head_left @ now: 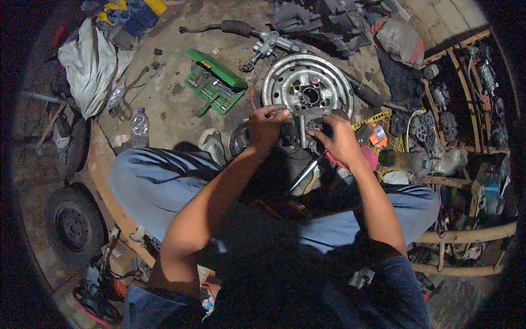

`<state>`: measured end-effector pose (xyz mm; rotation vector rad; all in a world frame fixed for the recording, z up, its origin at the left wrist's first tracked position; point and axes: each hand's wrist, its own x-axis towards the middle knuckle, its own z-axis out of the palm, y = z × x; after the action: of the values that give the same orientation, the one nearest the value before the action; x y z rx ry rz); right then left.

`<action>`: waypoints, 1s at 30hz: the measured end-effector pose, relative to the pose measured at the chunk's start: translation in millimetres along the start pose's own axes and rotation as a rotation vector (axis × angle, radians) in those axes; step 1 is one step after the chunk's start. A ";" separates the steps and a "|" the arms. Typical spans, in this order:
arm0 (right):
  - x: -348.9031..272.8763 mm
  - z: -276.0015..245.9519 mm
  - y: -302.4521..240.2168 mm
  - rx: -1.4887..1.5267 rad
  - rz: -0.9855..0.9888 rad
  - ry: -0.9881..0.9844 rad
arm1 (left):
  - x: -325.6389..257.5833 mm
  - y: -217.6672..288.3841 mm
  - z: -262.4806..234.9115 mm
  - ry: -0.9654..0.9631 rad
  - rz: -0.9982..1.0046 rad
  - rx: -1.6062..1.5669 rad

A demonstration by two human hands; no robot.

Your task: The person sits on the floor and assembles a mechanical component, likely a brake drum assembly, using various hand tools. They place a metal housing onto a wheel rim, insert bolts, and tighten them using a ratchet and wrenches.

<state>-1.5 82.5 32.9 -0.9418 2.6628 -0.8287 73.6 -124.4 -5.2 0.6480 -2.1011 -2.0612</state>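
Just above frame centre, the left hand (267, 123) and right hand (335, 137) are both curling closed around a dark grey metal machine part (308, 125). Directly above it a silver steel wheel rim (307, 88) is lying on the dirt floor (170, 104), with an open green socket case (215, 82) to its left and a clear plastic water bottle (140, 127) at mid-left.

Both hands, left hand (267, 125) & right hand (335, 138), grip a grey metal part (304, 122) (details too dark), w/ steel wheel rim (307, 82) just behind, green socket case (215, 82) nearby.
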 end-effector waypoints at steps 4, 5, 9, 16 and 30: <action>2.5 -5.8 -13.1 0.066 -0.059 0.106 | -7.7 10.2 -1.1 -0.057 -0.079 -0.187; 2.7 -5.9 -18.0 0.104 -0.077 0.148 | -7.8 11.1 -0.8 -0.068 -0.065 -0.212; 2.6 -4.9 -35.2 0.186 -0.151 0.218 | -3.7 9.0 -0.6 -0.246 -0.065 -0.399; 6.2 -1.2 -42.8 0.239 -0.241 0.215 | 1.2 0.9 2.3 -0.355 -0.091 -0.581; 20.7 -7.1 -72.5 0.314 -0.184 0.277 | 5.9 37.1 -38.5 -0.042 -0.143 -0.498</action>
<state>17.4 26.2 79.9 -1.0652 2.5745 -1.4661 75.1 -163.0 32.2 0.6892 -1.4924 -2.5545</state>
